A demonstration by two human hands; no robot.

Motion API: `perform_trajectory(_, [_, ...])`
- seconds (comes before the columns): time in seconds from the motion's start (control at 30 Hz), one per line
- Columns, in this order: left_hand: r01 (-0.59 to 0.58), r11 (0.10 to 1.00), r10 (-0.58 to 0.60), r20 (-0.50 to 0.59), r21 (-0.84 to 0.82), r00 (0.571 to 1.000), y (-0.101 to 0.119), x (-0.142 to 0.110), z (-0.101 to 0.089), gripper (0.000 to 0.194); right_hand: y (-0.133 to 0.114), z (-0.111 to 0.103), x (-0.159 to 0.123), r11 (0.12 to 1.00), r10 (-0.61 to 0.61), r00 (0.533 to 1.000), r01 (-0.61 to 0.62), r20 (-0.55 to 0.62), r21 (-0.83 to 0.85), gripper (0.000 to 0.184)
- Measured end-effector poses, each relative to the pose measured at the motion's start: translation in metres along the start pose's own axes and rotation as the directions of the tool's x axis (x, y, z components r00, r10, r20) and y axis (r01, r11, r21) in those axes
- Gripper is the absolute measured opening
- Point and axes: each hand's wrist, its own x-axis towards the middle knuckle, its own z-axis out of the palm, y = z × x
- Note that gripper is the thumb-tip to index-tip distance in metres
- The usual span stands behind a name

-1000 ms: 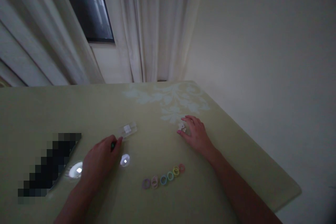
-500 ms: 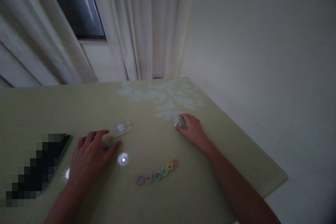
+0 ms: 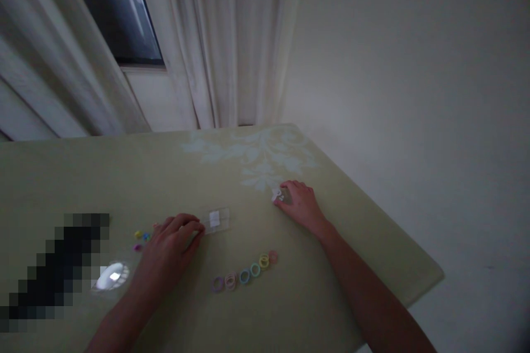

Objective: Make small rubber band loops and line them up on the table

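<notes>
My left hand [image 3: 171,240] is closed, its thumb and fingertips pinching the left end of a clear plastic box [image 3: 221,219] with a white label on it. My right hand [image 3: 301,203] rests further right, fingers curled around a small transparent packet [image 3: 278,195] with white markings; part of it is hidden by the hand. In front of both hands lies a slanting row of pastel rings, running from a purple ring [image 3: 218,284] through a blue ring [image 3: 244,276] to a pink ring [image 3: 273,257].
Several small colourful pieces, among them a magenta piece [image 3: 138,247], lie left of my left hand. Nearer me is a shiny clear plastic item [image 3: 111,277]. A dark pixelated object [image 3: 58,270] lies at the left. The table's [image 3: 351,231] right edge slants towards the wall.
My left hand has moved right and closed from an open pose onto the clear box, which has shifted right and turned. The small colourful pieces are more exposed. The right hand has barely moved.
</notes>
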Motion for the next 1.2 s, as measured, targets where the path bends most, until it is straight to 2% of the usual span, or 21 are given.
perform_trajectory(0.17, [0.007, 0.990, 0.010, 0.119, -0.140, 0.993, 0.023, -0.002, -0.004, 0.028, -0.002, -0.003, -0.003, 0.999, 0.014, 1.000, -0.014, 0.003, -0.046, 0.029])
perform_trajectory(0.3, [0.068, 0.970, -0.034, 0.149, -0.233, 0.988, 0.030, -0.002, -0.012, 0.027, -0.002, -0.002, -0.004, 0.998, 0.007, 1.000, -0.006, 0.013, -0.056, 0.026])
perform_trajectory(0.37, [0.096, 0.951, -0.032, 0.216, -0.293, 0.976, 0.033, -0.003, -0.019, 0.029, -0.002, -0.001, -0.005, 0.998, 0.007, 1.000, -0.007, 0.010, -0.060, 0.026])
perform_trajectory(0.5, [0.132, 0.936, 0.032, 0.452, -0.327, 0.891, 0.044, -0.007, -0.029, 0.031, -0.004, -0.001, -0.006, 0.998, 0.010, 1.000, -0.008, 0.024, -0.063, 0.029])
perform_trajectory(0.63, [0.151, 0.934, 0.064, 0.564, -0.325, 0.823, 0.052, -0.010, -0.026, 0.027, -0.005, -0.002, -0.006, 0.997, 0.022, 0.999, -0.020, 0.030, -0.072, 0.029])
perform_trajectory(0.83, [0.114, 0.960, 0.069, 0.613, -0.255, 0.787, 0.052, -0.012, -0.025, 0.030, -0.004, 0.000, -0.006, 0.998, 0.007, 1.000, -0.007, 0.008, -0.069, 0.027])
perform_trajectory(1.03, [0.056, 0.998, -0.022, 0.667, -0.030, 0.745, 0.067, -0.014, -0.030, 0.033, -0.004, 0.001, -0.006, 0.998, 0.003, 1.000, -0.002, 0.008, -0.065, 0.026])
perform_trajectory(1.2, [-0.015, 0.998, -0.025, 0.623, 0.060, 0.781, 0.072, -0.015, -0.026, 0.030, -0.006, -0.001, -0.005, 0.997, 0.007, 1.000, -0.006, 0.015, -0.072, 0.027])
